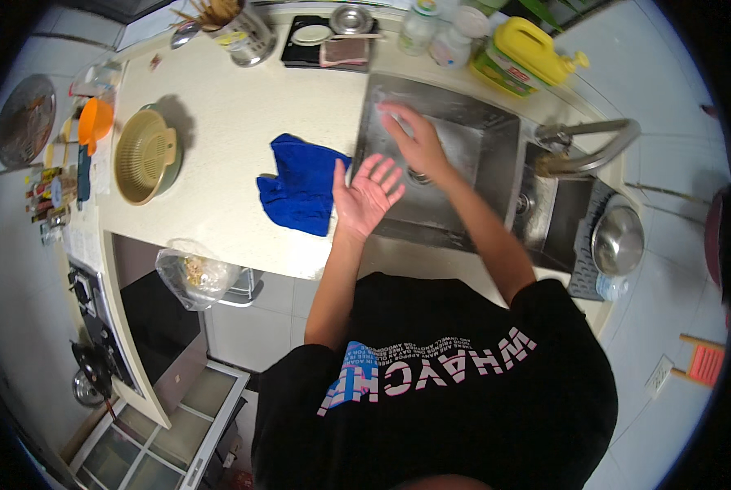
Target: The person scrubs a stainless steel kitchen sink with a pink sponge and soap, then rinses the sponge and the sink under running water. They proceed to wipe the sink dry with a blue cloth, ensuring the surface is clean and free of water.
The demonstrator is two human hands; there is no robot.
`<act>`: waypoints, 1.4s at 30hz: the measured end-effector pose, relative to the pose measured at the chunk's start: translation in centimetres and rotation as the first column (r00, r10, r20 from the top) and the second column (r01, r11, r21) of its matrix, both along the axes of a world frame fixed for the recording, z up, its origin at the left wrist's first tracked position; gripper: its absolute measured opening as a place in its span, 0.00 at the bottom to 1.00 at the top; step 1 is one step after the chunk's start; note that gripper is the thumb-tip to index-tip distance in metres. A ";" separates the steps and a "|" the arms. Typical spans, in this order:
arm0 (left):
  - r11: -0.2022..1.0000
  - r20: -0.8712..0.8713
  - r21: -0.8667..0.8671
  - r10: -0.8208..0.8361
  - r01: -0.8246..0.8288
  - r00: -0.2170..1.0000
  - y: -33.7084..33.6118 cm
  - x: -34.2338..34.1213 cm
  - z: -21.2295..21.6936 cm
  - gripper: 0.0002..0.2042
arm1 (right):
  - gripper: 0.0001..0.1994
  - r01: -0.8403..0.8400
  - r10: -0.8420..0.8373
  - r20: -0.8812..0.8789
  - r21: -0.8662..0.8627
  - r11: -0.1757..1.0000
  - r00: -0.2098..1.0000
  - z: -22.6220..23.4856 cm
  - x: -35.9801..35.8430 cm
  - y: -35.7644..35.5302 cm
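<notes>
My left hand [367, 196] is held palm up with its fingers spread, over the near left rim of the sink. Nothing lies in it. A blue cloth [302, 186] rests crumpled on the counter just to its left. My right hand [415, 140] hangs over the left part of the steel sink [455, 216], fingers stretched out and slightly blurred, holding nothing. The two hands are apart from each other. Beneath my right hand, the sink's drain [418, 177] shows in part.
A curved tap [602, 131] stands right of the sink, near a steel bowl [618, 239]. Behind are a yellow jug [525, 53] and a black tray [300, 55]. A beige colander [145, 155] sits far left; a plastic bag [194, 273] hangs at the counter's front edge.
</notes>
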State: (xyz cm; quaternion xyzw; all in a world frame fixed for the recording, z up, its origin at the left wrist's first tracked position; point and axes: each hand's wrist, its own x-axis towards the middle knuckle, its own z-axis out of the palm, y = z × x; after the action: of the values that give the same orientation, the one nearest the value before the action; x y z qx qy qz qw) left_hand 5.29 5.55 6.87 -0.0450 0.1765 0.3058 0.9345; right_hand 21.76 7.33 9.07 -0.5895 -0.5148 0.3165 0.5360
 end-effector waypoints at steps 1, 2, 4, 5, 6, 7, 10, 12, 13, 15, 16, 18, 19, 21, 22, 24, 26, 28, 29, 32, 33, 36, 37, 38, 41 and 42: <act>0.997 0.210 -0.079 0.034 -0.018 0.977 -0.2 0.5 -0.7 0.31 | 0.17 0.066 -0.115 -0.328 -0.157 0.985 0.938 -0.6 -0.6 -2.8; 0.994 0.309 -0.105 0.017 0.016 0.951 -0.7 1.7 -0.4 0.30 | 0.19 0.073 -0.226 -0.604 -0.268 0.961 0.764 -2.1 -0.3 -5.6; 0.993 0.366 -0.038 -0.091 0.112 0.926 -1.7 3.8 0.7 0.29 | 0.22 0.011 -0.394 -0.870 -0.409 0.912 0.297 -2.3 -0.5 -9.8; 0.980 0.199 0.069 -0.198 0.188 0.960 -2.1 5.0 0.6 0.27 | 0.23 -0.028 -0.436 -0.896 -0.440 0.898 0.088 -1.2 -1.0 -11.0; 0.944 0.021 0.169 -0.291 0.283 0.957 -2.2 6.5 0.5 0.24 | 0.24 -0.065 -0.456 -0.881 -0.451 0.890 -0.125 -0.2 -0.8 -12.0; 0.888 -0.164 0.255 -0.352 0.384 0.922 -2.6 7.8 0.5 0.22 | 0.28 -0.037 -0.391 -0.892 -0.393 0.919 -0.226 -1.3 -0.2 -13.3; -0.324 -0.454 0.257 0.791 0.910 0.410 -4.2 11.5 2.9 0.19 | 0.26 0.165 -0.574 -0.805 -0.553 0.817 0.148 -2.6 4.1 -17.5; -0.452 -0.359 0.158 0.802 0.878 0.478 -3.9 13.6 3.6 0.24 | 0.15 0.671 -0.622 -0.651 -0.226 0.706 0.435 -3.6 7.7 -20.7; -0.433 -0.386 0.185 0.794 0.882 0.470 -3.9 14.7 3.3 0.24 | 0.15 0.762 -0.759 -0.499 -0.262 0.592 0.418 -2.9 11.4 -21.3; -0.509 -0.314 0.134 0.792 0.850 0.523 -3.9 16.5 3.8 0.22 | 0.16 0.867 -0.891 -0.188 -0.217 0.449 0.414 -1.3 19.6 -22.4; -0.530 -0.321 0.149 0.773 0.835 0.548 -3.8 17.7 4.4 0.21 | 0.18 0.884 -0.896 -0.041 -0.151 0.443 0.442 -0.4 23.2 -22.2; -0.567 -0.355 0.173 0.727 0.806 0.588 -4.3 19.2 4.8 0.19 | 0.19 0.868 -0.855 0.269 0.108 0.484 0.443 0.6 28.8 -20.2; -0.517 -0.434 0.247 0.697 0.819 0.571 -4.3 19.2 4.5 0.18 | 0.20 0.881 -0.860 0.237 0.035 0.472 0.451 -0.2 30.9 -18.9; -0.398 -0.570 0.380 0.610 0.835 0.550 -4.1 19.2 3.8 0.16 | 0.22 0.837 -0.787 0.328 -0.022 0.546 0.522 -2.1 35.6 -16.8; -0.368 -0.566 0.418 0.610 0.831 0.555 -4.4 18.9 2.9 0.15 | 0.23 0.784 -0.692 0.451 -0.026 0.621 0.563 -3.7 38.1 -17.0; -0.309 -0.548 0.453 0.644 0.836 0.534 -3.6 15.5 1.0 0.14 | 0.24 0.714 -0.513 0.637 -0.084 0.696 0.575 -6.1 39.0 -16.4; -0.209 -0.591 0.442 0.664 0.872 0.459 -3.4 11.4 0.0 0.13 | 0.24 0.698 -0.340 0.783 -0.162 0.698 0.521 -6.2 38.9 -15.5; -0.122 -0.661 0.379 0.658 0.917 0.361 -3.0 6.7 -1.6 0.12 | 0.23 0.677 -0.225 0.780 -0.315 0.665 0.584 -5.6 39.2 -14.4; -0.037 -0.710 0.401 0.619 0.916 0.336 -3.1 4.1 -2.7 0.12 | 0.22 0.661 -0.157 0.778 -0.387 0.644 0.608 -5.6 39.4 -14.2; 0.232 -0.834 0.465 0.438 0.854 0.335 -4.4 0.1 -3.6 0.11 | 0.22 0.689 -0.439 0.646 -0.190 0.700 0.624 -7.8 40.6 -16.1; 0.280 -0.818 0.514 0.446 0.811 0.364 -4.8 -1.3 -3.5 0.11 | 0.22 0.699 -0.510 0.558 -0.192 0.689 0.655 -7.5 40.4 -16.1; 0.537 -0.860 0.490 0.424 0.687 0.283 -6.6 -4.6 -2.4 0.11 | 0.19 0.768 -0.694 0.330 -0.298 0.566 0.640 -6.8 38.8 -17.2; 0.540 -0.851 0.508 0.434 0.671 0.295 -7.0 -6.6 -3.0 0.13 | 0.19 0.842 -0.770 0.345 -0.152 0.518 0.536 -7.2 37.5 -18.2; 0.630 -0.865 0.486 0.448 0.606 0.227 -8.1 -7.5 -2.8 0.16 | 0.18 0.890 -0.838 0.337 -0.002 0.455 0.429 -7.3 36.1 -19.0; 0.722 -0.870 0.471 0.476 0.507 0.129 -9.9 -11.6 -2.2 0.19 | 0.16 0.851 -0.853 -0.077 -0.071 0.520 0.516 -6.8 27.1 -22.1; 0.751 -0.876 0.459 0.473 0.474 0.098 -10.4 -12.5 -2.3 0.19 | 0.16 0.766 -0.770 -0.307 -0.164 0.622 0.560 -7.3 24.3 -22.9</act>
State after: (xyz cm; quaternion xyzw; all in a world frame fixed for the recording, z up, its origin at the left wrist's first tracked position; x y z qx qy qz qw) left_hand -7.18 -4.87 4.58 0.5056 0.6348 0.2912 0.5065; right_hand 46.11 -15.57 1.74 -0.6916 -0.1019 0.1534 0.6984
